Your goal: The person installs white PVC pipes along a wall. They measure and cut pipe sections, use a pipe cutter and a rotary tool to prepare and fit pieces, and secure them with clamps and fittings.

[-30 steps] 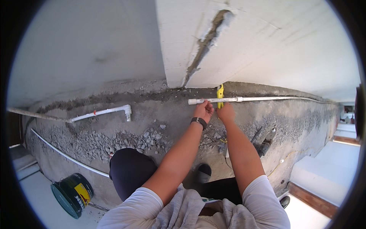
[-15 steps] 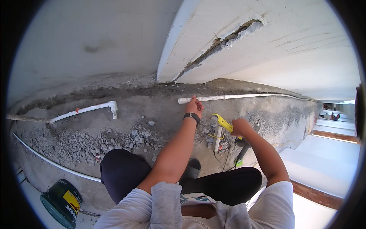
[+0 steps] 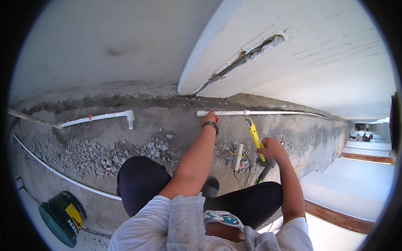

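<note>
My left hand is closed around a white plastic pipe close to its left end, where a wider coupling sits. The pipe runs off to the right along the foot of the wall. Gripped in my right hand is a yellow pipe cutter. Its curved hooked jaw points up toward the pipe and stands just below it, apart from it. Below the right hand lies a dark power tool with a green part, partly hidden. A white power strip with a yellow tie lies left of the cutter.
Another white pipe with an elbow lies to the left. Broken rubble covers the ground before my knees, beside a long thin white pipe. A dark green bucket stands lower left. The wall has a chiselled groove.
The pipe cutter has swung more upright, and my right hand has moved slightly right and down with it. My left hand keeps hold of the pipe. The whole view has shifted a little.
</note>
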